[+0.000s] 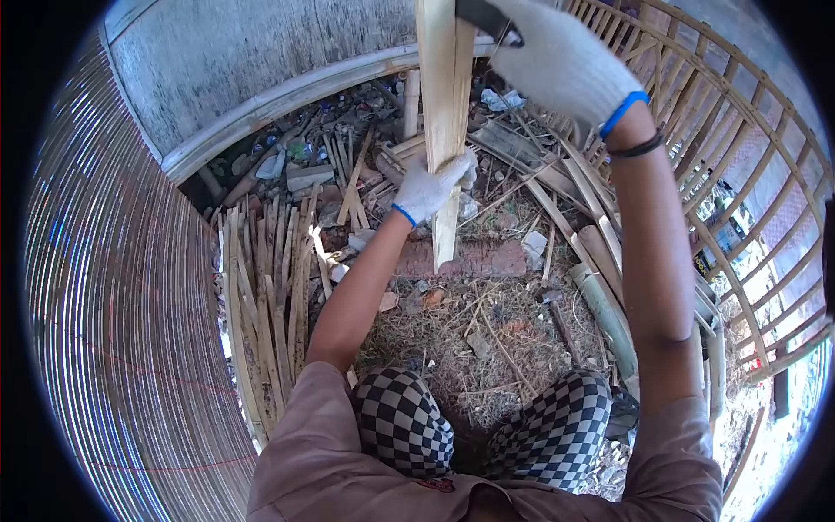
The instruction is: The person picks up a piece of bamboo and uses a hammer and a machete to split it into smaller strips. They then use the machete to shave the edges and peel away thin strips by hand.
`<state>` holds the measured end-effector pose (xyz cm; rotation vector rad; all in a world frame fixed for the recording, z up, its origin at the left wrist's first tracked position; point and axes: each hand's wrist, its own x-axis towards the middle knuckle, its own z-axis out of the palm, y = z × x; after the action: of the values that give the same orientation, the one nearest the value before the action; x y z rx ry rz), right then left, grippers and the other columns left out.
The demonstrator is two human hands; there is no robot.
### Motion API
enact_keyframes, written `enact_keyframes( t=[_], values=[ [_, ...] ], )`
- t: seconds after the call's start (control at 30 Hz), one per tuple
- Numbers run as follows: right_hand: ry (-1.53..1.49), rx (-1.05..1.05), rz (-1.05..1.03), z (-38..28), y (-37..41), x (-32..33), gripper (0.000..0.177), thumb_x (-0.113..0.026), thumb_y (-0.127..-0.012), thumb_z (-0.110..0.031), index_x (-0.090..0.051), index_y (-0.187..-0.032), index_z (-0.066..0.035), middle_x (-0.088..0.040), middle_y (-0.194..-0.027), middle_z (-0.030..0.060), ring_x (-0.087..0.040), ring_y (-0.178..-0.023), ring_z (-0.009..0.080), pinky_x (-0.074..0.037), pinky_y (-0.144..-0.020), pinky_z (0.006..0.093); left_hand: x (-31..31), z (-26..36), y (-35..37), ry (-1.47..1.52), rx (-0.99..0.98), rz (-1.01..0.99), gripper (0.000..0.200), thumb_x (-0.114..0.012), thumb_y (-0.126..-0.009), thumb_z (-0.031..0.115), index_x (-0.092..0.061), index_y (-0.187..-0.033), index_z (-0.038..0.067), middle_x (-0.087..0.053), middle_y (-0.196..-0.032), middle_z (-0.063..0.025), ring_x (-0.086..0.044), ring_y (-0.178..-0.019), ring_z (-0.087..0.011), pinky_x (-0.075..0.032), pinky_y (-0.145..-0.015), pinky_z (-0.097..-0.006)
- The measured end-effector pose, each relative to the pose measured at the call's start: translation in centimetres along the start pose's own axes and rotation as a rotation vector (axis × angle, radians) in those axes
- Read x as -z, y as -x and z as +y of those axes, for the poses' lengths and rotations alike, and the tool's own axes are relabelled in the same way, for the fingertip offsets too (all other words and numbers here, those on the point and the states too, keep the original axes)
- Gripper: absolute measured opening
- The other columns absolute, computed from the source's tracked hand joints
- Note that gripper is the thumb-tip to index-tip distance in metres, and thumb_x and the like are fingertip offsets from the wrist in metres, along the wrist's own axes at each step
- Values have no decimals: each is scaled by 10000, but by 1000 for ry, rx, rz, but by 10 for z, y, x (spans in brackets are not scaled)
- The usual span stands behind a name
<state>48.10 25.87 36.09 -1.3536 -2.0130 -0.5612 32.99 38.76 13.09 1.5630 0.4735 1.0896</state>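
A pale split bamboo piece (439, 87) stands upright in front of me, its narrow lower end at a reddish brick block (496, 259) on the ground. My left hand (435, 184), in a white glove with a blue cuff, is wrapped round it below the middle. High on the right, my gloved right hand (565, 65) is closed on a knife. The knife's dark, broad blade (484, 16) lies against the upper part of the bamboo, and the glove hides its handle. The top of the bamboo runs out of view.
Split bamboo strips (270, 296) are heaped on the left beside a large screen of thin slats (130, 304). To the right lie a green bamboo pole (604, 313) and a hammer-like tool (561, 317), below a curved bamboo frame (731, 96). Rubble lies before a grey wall panel (243, 65).
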Motion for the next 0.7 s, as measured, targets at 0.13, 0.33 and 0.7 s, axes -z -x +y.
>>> enact_keyframes(
  t=[0.13, 0.33, 0.7],
  values=[
    [77, -432, -13, -57, -14, 78, 315, -628, -907, -151, -669, -1131, 66, -647, -719, 197, -690, -657, 249, -557, -616, 400, -8, 74, -30, -35, -93, -135, 219, -719, -992, 173, -708, -1090, -23, -741, -975, -97, -721, -876, -174, -604, -847, -342],
    [80, -133, -237, 66, 42, -156, 320, -613, -884, -165, -581, -1121, 48, -680, -1025, 363, -683, -991, 525, -571, -891, 545, 70, -144, 18, -355, 2, 140, 776, -874, -817, 289, -543, -1440, -35, -682, -1347, -174, -651, -1228, -228, -494, -1071, -378],
    [-132, -289, -149, 54, 82, -128, 376, -656, -917, -211, -615, -1237, -19, -700, -1048, 292, -678, -1009, 484, -555, -857, 535, 36, -161, -20, -109, 127, -11, 320, -792, -944, 229, -725, -1145, -10, -755, -998, -88, -715, -895, -171, -572, -843, -341]
  ],
)
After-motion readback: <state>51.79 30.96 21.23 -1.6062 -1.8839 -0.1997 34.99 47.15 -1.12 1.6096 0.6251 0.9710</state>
